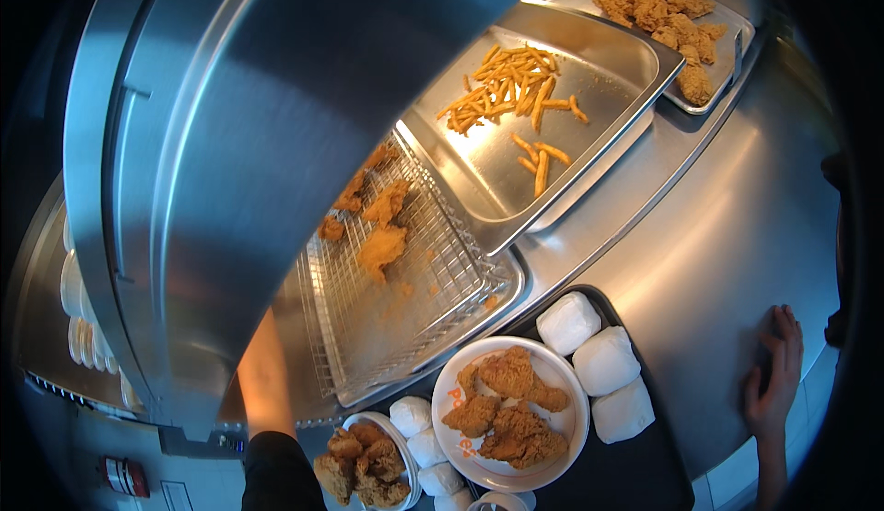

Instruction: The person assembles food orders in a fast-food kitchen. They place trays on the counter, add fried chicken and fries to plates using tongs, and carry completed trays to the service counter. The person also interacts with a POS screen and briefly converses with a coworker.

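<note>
My right hand (773, 375) lies flat with fingers apart on the steel counter (727, 226), holding nothing, to the right of a black tray (649, 474). My left forearm (264, 377) reaches up beneath a curved steel hood (221, 143), which hides the hand. On the black tray stands a white plate (564, 364) of fried chicken pieces (509, 405) and a smaller white bowl (405, 447) of fried chicken (364, 465). Three white wrapped bundles (603, 361) lie to the right of the plate. Smaller white bundles (425, 447) sit between plate and bowl.
A wire rack pan (433, 272) holds a few fried pieces (382, 246). Behind it are a steel pan (608, 69) with fries (511, 87) and a tray (737, 51) of fried tenders (668, 14). White stacked dishes (74, 313) sit far left, with a red object (124, 476) low at the left.
</note>
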Tool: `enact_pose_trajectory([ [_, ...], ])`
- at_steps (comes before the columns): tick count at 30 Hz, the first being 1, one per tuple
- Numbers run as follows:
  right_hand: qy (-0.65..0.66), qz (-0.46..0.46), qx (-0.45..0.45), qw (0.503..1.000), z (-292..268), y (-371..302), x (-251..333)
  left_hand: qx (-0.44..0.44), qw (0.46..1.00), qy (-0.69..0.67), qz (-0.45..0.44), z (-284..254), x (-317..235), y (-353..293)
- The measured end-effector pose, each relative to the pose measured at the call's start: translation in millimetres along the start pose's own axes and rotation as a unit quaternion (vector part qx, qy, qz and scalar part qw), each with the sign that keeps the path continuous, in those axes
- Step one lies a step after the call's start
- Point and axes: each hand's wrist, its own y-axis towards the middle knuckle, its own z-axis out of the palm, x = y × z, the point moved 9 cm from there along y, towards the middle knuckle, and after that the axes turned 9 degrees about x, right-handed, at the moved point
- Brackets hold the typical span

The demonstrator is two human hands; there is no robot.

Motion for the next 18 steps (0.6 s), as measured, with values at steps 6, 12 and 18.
enact_pose_trajectory([
  [6, -0.015, -0.017, -0.002, 1.000, 1.2, -1.4, -1.7, 0.031, 0.993, -0.117, 0.007, 4.7, 7.2, -54.7],
  [12, -0.027, -0.011, -0.005, 1.000, 2.6, -2.5, -1.9, -0.081, 0.881, 0.466, -0.003, -3.5, -36.1, 4.2],
  [18, -0.018, -0.009, -0.010, 1.000, -1.5, -2.2, 0.5, -0.171, 0.616, 0.762, -0.102, 81.5, -68.8, 66.3],
])
